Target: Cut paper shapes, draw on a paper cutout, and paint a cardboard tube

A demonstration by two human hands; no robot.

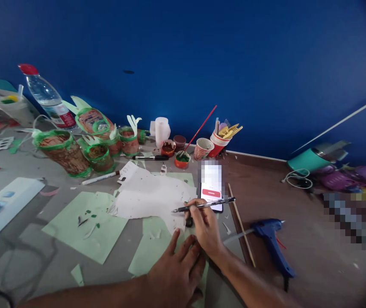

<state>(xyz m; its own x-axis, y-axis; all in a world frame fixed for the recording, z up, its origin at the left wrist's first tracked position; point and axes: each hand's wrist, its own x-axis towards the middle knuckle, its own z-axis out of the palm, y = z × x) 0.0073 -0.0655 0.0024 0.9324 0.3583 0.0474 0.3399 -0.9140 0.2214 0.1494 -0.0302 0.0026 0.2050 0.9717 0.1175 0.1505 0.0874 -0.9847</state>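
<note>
Right hand (206, 229): my fingers are closed around a clear-barrelled pen (209, 204), its tip over the lower right part of the white paper cutout (151, 194); I cannot tell whether tip meets paper. Left hand (178, 267): palm down, fingers slightly spread, gripping nothing, index fingertip at the cutout's lower edge. Cutout lies flat, partly over pale green paper sheets (88, 226). Smartphone (215, 179), screen lit, just beyond my right hand. Black marker (150, 158) behind the cutout. Blue glue gun (273, 244) to the right, past a thin wooden stick (241, 224).
</note>
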